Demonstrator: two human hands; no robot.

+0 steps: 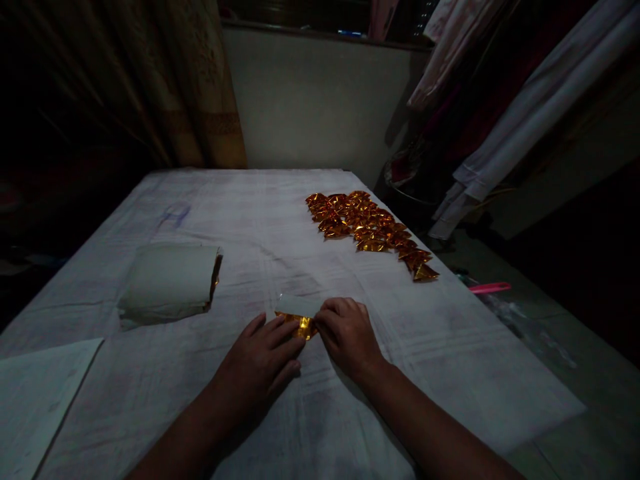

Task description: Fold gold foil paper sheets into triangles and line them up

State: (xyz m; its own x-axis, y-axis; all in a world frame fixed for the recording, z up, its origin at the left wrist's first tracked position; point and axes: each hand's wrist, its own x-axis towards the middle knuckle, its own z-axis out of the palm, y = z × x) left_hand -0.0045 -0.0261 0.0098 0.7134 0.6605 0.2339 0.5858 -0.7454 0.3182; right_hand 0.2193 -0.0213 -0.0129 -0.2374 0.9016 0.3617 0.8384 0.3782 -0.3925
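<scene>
A small piece of gold foil paper, white on its upturned side, lies on the cloth-covered table near the front middle. My left hand presses its fingertips on the paper's left gold edge. My right hand pinches the paper's right edge. Both hands meet over the paper and hide part of it.
Several folded gold foil triangles lie in a band at the table's right side. A curled stack of white-backed foil sheets rests at the left. A white sheet lies at the front left corner. Clothes hang at right; a pink object is on the floor.
</scene>
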